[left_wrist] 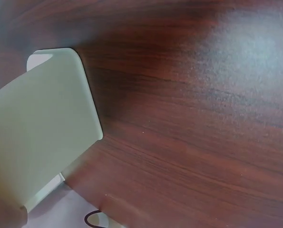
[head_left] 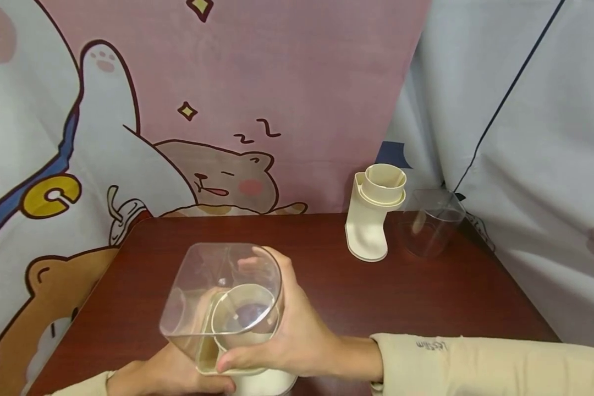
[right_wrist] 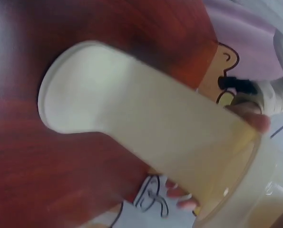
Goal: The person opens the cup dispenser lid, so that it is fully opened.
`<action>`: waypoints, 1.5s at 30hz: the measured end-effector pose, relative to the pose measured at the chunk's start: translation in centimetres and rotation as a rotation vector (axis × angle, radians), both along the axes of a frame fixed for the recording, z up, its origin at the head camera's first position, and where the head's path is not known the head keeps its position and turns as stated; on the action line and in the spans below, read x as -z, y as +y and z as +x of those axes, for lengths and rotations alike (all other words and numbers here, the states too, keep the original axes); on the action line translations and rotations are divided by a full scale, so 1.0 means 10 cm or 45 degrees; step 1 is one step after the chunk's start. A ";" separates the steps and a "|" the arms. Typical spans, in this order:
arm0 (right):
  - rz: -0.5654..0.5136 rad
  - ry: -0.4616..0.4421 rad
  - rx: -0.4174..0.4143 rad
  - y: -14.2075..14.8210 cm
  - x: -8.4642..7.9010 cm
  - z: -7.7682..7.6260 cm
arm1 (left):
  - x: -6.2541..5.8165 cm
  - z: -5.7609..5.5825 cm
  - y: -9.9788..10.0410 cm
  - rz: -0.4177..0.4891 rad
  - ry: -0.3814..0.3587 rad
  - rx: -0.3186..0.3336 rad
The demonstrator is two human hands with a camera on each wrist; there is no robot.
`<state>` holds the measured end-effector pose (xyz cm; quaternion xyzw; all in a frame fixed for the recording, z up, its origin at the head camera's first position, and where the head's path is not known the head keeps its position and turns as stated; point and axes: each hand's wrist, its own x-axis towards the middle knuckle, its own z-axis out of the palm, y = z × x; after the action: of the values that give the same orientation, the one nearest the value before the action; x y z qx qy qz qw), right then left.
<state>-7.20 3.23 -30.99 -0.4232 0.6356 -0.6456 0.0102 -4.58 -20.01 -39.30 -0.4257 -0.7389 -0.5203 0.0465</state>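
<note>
Near the front of the table stands a cream plastic stand (right_wrist: 155, 114) with a round collar on top. Its flat back and base edge show in the left wrist view as a cream panel (left_wrist: 46, 109). A clear, square-sided plastic container (head_left: 190, 300) is at the stand's top, tilted, its wide opening upward. My right hand (head_left: 302, 324) grips the container's right side, thumb in front and fingers behind. Beside the stand's upper part, my left hand (head_left: 170, 368) holds the stand from the left; some of its fingers are seen through the clear plastic.
A second cream stand (head_left: 368, 234) with a round collar stands at the back right of the dark red-brown table (head_left: 435, 297). Beside it sits another clear container (head_left: 433, 225). A black cable (head_left: 512, 82) runs down the white cloth on the right. A printed cartoon cloth hangs behind.
</note>
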 end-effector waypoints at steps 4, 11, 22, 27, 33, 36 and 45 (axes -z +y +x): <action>-0.013 0.199 0.037 -0.02 0.03 -0.07 | 0.03 0.02 0.02 0.050 -0.033 0.021; -0.083 0.153 -0.054 -0.01 0.05 -0.15 | 0.02 0.02 0.02 -0.073 0.038 -0.186; -0.084 -0.001 -0.062 -0.01 0.01 -0.11 | -0.03 0.03 -0.03 -0.191 0.059 -0.290; -0.087 -0.019 -0.056 0.04 0.05 -0.08 | 0.02 -0.01 0.01 -0.195 0.127 -0.233; -0.024 0.021 -0.030 0.06 0.03 -0.09 | 0.02 -0.04 0.03 -0.144 0.149 -0.202; 0.032 0.021 0.008 0.10 0.01 -0.08 | 0.02 -0.06 0.05 -0.191 0.154 -0.208; 0.087 0.058 0.002 0.09 -0.02 -0.08 | -0.01 0.00 0.00 -0.205 0.100 -0.231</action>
<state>-8.05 4.11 -30.77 -0.4366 0.6577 -0.6137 0.0097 -4.61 -20.05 -39.25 -0.3796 -0.8113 -0.4358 0.0878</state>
